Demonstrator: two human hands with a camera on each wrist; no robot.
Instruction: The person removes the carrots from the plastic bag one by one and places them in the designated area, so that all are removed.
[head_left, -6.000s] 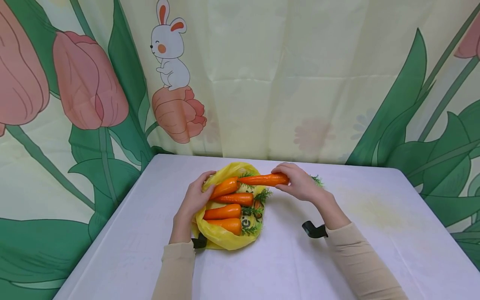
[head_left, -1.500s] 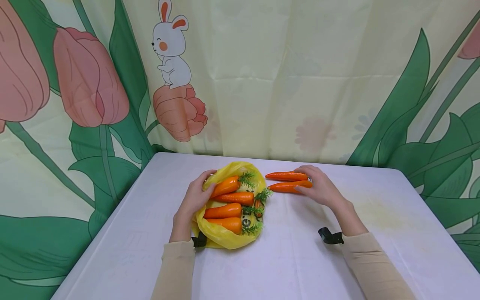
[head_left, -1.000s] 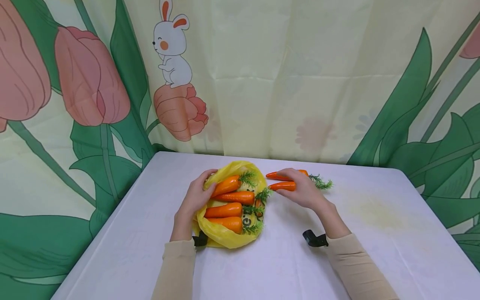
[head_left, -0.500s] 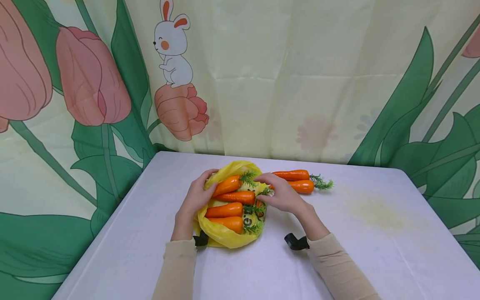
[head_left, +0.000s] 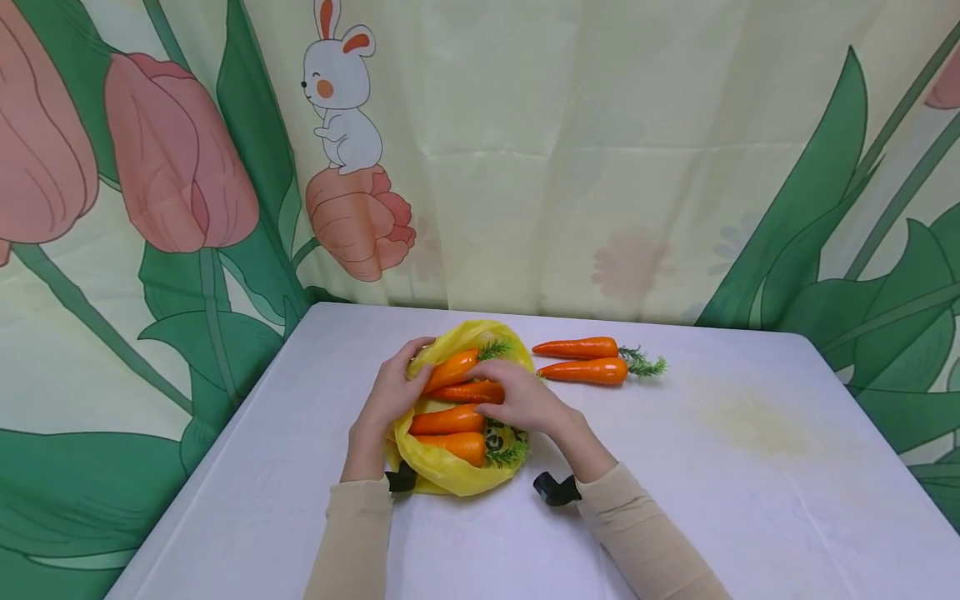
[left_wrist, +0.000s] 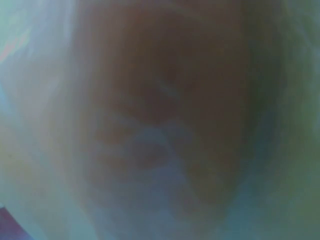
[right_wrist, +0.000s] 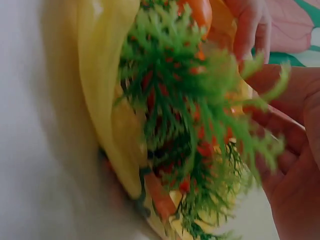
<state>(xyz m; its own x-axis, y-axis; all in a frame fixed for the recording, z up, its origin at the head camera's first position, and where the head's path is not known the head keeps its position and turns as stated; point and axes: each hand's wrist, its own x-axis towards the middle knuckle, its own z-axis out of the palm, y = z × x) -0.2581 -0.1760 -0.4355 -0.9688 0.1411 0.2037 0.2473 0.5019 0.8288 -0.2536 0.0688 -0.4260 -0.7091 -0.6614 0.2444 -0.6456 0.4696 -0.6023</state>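
My left hand (head_left: 393, 385) grips the left rim of a yellow plastic bag (head_left: 461, 483), thumb on the inner side beside the topmost carrot (head_left: 453, 369). Several orange carrots with green leafy tops lie in the bag's mouth. My right hand (head_left: 525, 396) reaches over the bag, thumb and fingers spread around the second carrot (head_left: 468, 392); whether they touch it is unclear. Below it are a third carrot (head_left: 447, 419) and a fourth carrot (head_left: 457, 447). The right wrist view has green carrot leaves (right_wrist: 170, 65) beside the hand. The left wrist view is dark and blurred.
Right of the bag, two carrots lie side by side on the white-covered table, an upper carrot (head_left: 577, 347) and a lower carrot (head_left: 588, 372), leaves pointing right. Behind the table (head_left: 712, 467) hangs a curtain (head_left: 510, 208) printed with tulips and a rabbit.
The carrot that my right hand carried earlier now lies beside another on the table. My right hand has let go and moved left over the bag. My left hand has stayed at the rim.
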